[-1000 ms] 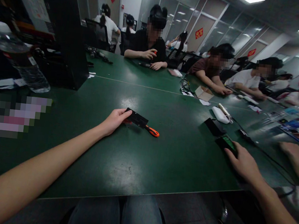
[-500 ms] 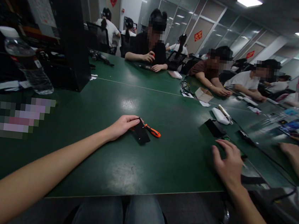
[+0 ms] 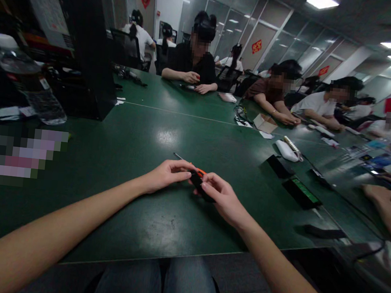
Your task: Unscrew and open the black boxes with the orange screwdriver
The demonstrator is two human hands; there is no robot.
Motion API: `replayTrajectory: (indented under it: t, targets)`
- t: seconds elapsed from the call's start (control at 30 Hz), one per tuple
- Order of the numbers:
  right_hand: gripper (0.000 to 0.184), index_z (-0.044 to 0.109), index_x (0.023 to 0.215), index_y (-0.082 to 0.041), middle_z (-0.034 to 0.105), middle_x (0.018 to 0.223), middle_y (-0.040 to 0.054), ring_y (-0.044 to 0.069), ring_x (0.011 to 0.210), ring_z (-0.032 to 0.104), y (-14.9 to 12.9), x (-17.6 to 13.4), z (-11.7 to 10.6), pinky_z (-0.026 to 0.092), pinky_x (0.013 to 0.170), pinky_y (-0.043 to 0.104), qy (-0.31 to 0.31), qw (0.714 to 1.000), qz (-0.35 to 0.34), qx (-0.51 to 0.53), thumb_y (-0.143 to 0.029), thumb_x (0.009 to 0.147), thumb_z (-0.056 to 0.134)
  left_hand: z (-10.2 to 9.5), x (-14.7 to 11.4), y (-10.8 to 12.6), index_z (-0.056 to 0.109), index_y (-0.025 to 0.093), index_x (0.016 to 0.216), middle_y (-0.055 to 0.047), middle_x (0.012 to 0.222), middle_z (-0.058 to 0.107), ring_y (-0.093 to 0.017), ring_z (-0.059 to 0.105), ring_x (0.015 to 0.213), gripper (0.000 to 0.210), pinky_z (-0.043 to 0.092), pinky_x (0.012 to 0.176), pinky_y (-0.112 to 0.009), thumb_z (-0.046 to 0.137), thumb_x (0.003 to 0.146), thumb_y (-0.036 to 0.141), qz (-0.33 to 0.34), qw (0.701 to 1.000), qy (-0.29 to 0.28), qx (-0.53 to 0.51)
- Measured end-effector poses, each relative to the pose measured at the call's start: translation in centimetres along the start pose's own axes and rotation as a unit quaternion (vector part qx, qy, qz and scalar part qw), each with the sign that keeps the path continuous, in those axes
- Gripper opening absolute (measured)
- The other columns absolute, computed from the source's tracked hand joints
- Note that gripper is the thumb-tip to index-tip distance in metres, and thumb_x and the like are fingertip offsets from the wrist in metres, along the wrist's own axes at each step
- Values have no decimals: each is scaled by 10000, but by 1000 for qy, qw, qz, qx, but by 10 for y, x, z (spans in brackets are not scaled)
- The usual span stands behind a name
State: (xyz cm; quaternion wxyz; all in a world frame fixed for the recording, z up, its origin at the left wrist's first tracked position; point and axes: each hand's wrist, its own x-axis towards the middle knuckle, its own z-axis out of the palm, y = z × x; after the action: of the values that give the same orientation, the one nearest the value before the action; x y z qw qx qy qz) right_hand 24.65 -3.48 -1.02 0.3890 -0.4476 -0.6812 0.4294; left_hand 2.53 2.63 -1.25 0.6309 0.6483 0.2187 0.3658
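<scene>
Between both hands, just above the green table (image 3: 159,226), is a flat black rectangular piece (image 3: 199,181). My left hand (image 3: 169,175) pinches its upper left end between thumb and fingers. At its right side my right hand (image 3: 220,195) has thumb and fingers closed on it, hiding much of that end. A screwdriver (image 3: 177,156) lies behind the hands; its metal shaft shows to the left, and part of its orange handle appears between the fingers.
To the right lie a black case with a green circuit board (image 3: 303,192), a black box (image 3: 279,166), a white power strip (image 3: 288,150) and a dark strip (image 3: 324,232). A plastic bottle (image 3: 30,82) and a black cabinet (image 3: 90,47) stand left. A co-worker (image 3: 194,60) sits opposite.
My right hand has come from beside the circuit board to the middle and taken hold of the black piece. The left hand has shifted slightly right, turning the piece.
</scene>
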Motion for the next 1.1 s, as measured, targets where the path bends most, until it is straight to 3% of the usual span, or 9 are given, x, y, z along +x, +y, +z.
replayTrajectory:
  t: [0.07, 0.1, 0.13, 0.3, 0.33, 0.4, 0.67, 0.9, 1.1]
  targets:
    - [331, 623, 1021, -345, 738, 1053, -29, 225, 945, 710, 5, -13, -41, 571, 839, 391, 35, 997, 1, -70, -607, 822, 653, -1, 0, -1, 703, 178, 1171, -76, 1118, 683, -175, 617, 985, 379, 471, 900, -313, 768, 811, 280, -6, 1000, 11, -7]
    - [329, 636, 1068, -376, 735, 1122, -51, 209, 976, 709, 8, -22, -67, 573, 852, 370, 91, 973, -7, -212, -624, 859, 585, -1, 1, -1, 688, 179, 1200, -77, 1110, 682, -171, 616, 969, 417, 471, 885, -313, 773, 803, 276, -14, 1000, 15, -13]
    - [331, 656, 1088, -358, 725, 1179, -22, 236, 1034, 695, 10, -30, -95, 553, 905, 403, 139, 952, 3, -273, -592, 861, 593, -1, 1, -1, 680, 175, 1211, -80, 1099, 680, -166, 615, 938, 428, 474, 855, -311, 769, 807, 285, -25, 999, 17, -20]
    - [460, 680, 1044, -191, 701, 1194, 195, 402, 1098, 646, 32, -74, -230, 458, 968, 555, 318, 829, 61, -457, -543, 775, 553, -3, 1, 2, 709, 139, 1119, -77, 986, 688, -148, 609, 823, 336, 475, 776, -302, 726, 852, 341, -51, 998, 9, -19]
    - [474, 683, 1021, -183, 712, 1157, 209, 416, 1071, 656, 39, -81, -248, 468, 944, 558, 328, 804, 77, -490, -550, 766, 522, -3, 1, 3, 712, 136, 1105, -77, 984, 689, -148, 611, 822, 324, 476, 778, -303, 722, 855, 342, -52, 998, 7, -17]
    - [487, 686, 997, -173, 724, 1113, 215, 417, 1037, 673, 53, -91, -271, 491, 914, 542, 322, 783, 93, -524, -549, 754, 495, -3, 1, 3, 716, 135, 1087, -79, 993, 692, -145, 614, 817, 308, 480, 782, -304, 718, 857, 340, -53, 998, 5, -16]
    - [553, 688, 1085, -145, 722, 1144, 180, 368, 1038, 685, 89, -96, -275, 528, 899, 474, 278, 755, 100, -586, -548, 841, 398, -4, 1, 2, 718, 135, 1073, -91, 1035, 697, -142, 622, 816, 292, 487, 778, -302, 717, 857, 331, -48, 999, 2, -20]
    - [591, 653, 1230, -136, 689, 1257, 155, 335, 1116, 669, 88, -105, -272, 529, 951, 431, 243, 734, 126, -622, -542, 923, 352, -2, 2, 5, 720, 130, 1044, -87, 1008, 703, -146, 621, 817, 271, 482, 789, -309, 709, 854, 323, -50, 999, -5, -12]
    - [602, 645, 1303, -164, 670, 1310, 136, 356, 1083, 685, 78, -112, -277, 556, 886, 462, 197, 709, 179, -653, -544, 955, 334, -1, 1, 6, 718, 133, 1041, -78, 980, 705, -154, 624, 825, 280, 481, 804, -318, 711, 844, 331, -61, 998, -10, -1]
